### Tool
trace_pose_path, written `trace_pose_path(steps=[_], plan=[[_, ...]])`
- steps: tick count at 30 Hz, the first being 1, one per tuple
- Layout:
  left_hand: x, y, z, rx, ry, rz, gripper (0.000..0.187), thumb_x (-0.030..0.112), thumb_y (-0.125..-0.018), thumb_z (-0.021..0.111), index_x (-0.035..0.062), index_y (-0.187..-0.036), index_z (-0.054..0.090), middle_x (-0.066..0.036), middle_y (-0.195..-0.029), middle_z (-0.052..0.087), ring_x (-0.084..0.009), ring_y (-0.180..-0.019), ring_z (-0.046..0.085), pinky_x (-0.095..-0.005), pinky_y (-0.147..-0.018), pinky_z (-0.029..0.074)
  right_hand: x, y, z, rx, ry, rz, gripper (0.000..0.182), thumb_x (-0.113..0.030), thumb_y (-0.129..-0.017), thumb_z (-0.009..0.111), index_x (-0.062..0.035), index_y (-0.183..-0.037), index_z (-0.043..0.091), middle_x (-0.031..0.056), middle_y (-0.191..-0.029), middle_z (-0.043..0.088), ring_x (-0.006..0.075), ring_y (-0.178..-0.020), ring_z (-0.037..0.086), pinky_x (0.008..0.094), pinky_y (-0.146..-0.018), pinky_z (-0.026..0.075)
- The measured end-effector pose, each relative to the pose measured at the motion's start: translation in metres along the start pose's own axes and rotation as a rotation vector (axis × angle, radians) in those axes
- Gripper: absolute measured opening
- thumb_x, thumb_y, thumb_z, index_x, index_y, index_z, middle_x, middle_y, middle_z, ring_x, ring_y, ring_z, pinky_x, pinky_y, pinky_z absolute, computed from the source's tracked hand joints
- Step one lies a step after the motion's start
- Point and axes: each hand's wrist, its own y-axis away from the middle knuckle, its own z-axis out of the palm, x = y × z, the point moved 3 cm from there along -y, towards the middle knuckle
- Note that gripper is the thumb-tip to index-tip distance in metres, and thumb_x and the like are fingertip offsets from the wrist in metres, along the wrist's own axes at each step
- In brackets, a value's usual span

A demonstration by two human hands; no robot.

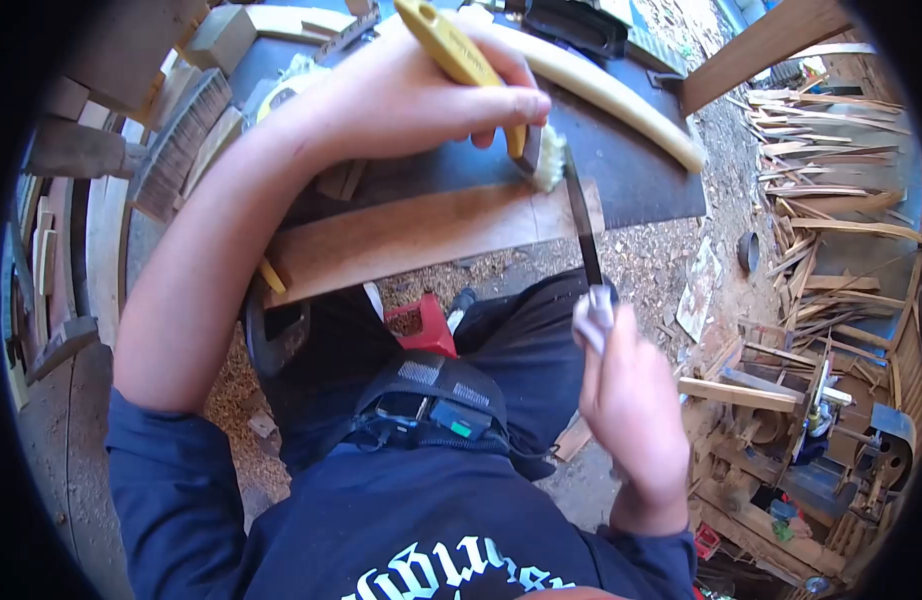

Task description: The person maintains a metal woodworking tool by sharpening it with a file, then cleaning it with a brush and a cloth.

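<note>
My left hand (431,105) is closed around the yellow handle of a paintbrush (461,55), held over the table with its pale bristles pointing down and to the right. In my right hand (636,395) is a long, narrow dark blade (584,220), gripped at an end wrapped in whitish material. The blade's upper end lies right against the side of the bristles. Below the brush, a flat wooden board (411,235) runs along the near edge of the dark table (651,185), and the blade crosses over its right end.
A curved pale wooden piece (611,90) lies across the table's far side. Wood blocks (221,45) stand at the left. Stacked wood strips (831,190) and machinery (831,420) fill the right. Between my legs is a red container (426,325); shavings cover the floor.
</note>
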Motion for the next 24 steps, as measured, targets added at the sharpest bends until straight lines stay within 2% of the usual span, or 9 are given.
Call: trace_pose_path(steps=[1,2,5,10,14,19,21,23,24], plan=[[0.001,-0.002,0.002,-0.018,0.001,0.009,0.029,0.032,-0.099,0.071,0.0044,-0.103,0.078,-0.002,-0.085,0.073,-0.0069,-0.072,0.065,-0.0225,-0.063,0.053,-0.008,-0.013,-0.004,0.027,0.032,-0.002,0.020,-0.016,-0.102,0.058,0.0008,-0.104,0.047,0.0266,-0.064,0.063,0.0481,-0.063,0.067,0.0577,-0.054,0.053],[0.002,-0.002,0.002,-0.010,-0.049,0.030,0.030,0.033,-0.100,0.071,0.0042,-0.102,0.078,-0.002,-0.085,0.073,-0.0073,-0.072,0.066,-0.0227,-0.063,0.054,-0.005,-0.033,0.001,0.078,-0.099,-0.029,0.019,-0.015,-0.103,0.057,0.0011,-0.104,0.047,0.0264,-0.065,0.063,0.0463,-0.063,0.068,0.0553,-0.053,0.054],[0.002,0.000,0.003,0.012,-0.019,0.001,0.030,0.033,-0.100,0.071,0.0039,-0.103,0.078,-0.002,-0.086,0.073,-0.0071,-0.072,0.066,-0.0227,-0.064,0.054,-0.009,-0.047,0.005,0.102,0.004,-0.036,0.018,-0.014,-0.103,0.056,0.0020,-0.104,0.047,0.0266,-0.066,0.064,0.0453,-0.063,0.069,0.0535,-0.053,0.055],[0.002,0.000,0.002,0.023,-0.001,-0.047,0.030,0.033,-0.098,0.072,0.0041,-0.103,0.078,-0.001,-0.084,0.073,-0.0064,-0.071,0.065,-0.0221,-0.063,0.053,-0.002,0.004,0.012,0.015,-0.083,0.011,0.020,-0.015,-0.102,0.056,0.0022,-0.104,0.047,0.0273,-0.066,0.064,0.0469,-0.064,0.068,0.0549,-0.055,0.054],[0.002,-0.002,0.002,0.000,-0.067,-0.016,0.029,0.034,-0.099,0.071,0.0055,-0.102,0.079,-0.001,-0.084,0.072,-0.0052,-0.071,0.063,-0.0209,-0.062,0.052,-0.002,-0.052,0.013,0.115,-0.127,-0.039,0.020,-0.015,-0.101,0.057,0.0021,-0.107,0.048,0.0284,-0.067,0.064,0.0482,-0.066,0.068,0.0559,-0.057,0.055],[-0.001,0.001,0.003,0.016,-0.039,0.021,0.029,0.031,-0.099,0.072,0.0025,-0.103,0.078,-0.002,-0.084,0.072,-0.0060,-0.071,0.064,-0.0217,-0.063,0.053,0.005,0.000,0.023,0.042,-0.176,0.034,0.025,-0.014,-0.098,0.060,0.0027,-0.114,0.048,0.0303,-0.069,0.064,0.0505,-0.067,0.068,0.0607,-0.060,0.054],[0.001,-0.002,0.003,-0.002,-0.007,-0.002,0.029,0.031,-0.099,0.072,0.0030,-0.102,0.078,-0.001,-0.083,0.072,-0.0059,-0.070,0.064,-0.0223,-0.063,0.052,0.004,0.002,0.023,0.039,-0.140,0.030,0.023,-0.013,-0.099,0.060,0.0020,-0.112,0.048,0.0293,-0.068,0.064,0.0501,-0.067,0.068,0.0592,-0.059,0.054],[0.004,-0.003,0.003,0.000,-0.064,-0.051,0.029,0.032,-0.099,0.072,0.0037,-0.101,0.078,0.000,-0.082,0.071,-0.0056,-0.070,0.064,-0.0220,-0.062,0.052,0.000,-0.031,0.015,0.090,-0.145,0.000,0.022,-0.013,-0.099,0.059,0.0022,-0.109,0.048,0.0280,-0.068,0.065,0.0493,-0.068,0.068,0.0574,-0.058,0.054],[0.002,-0.004,0.004,0.009,-0.088,0.014,0.029,0.032,-0.099,0.071,0.0042,-0.101,0.078,0.000,-0.083,0.072,-0.0056,-0.071,0.064,-0.0219,-0.063,0.053,-0.001,-0.048,0.014,0.118,-0.181,-0.045,0.021,-0.013,-0.099,0.059,0.0023,-0.106,0.047,0.0269,-0.068,0.065,0.0486,-0.069,0.069,0.0561,-0.058,0.055]])
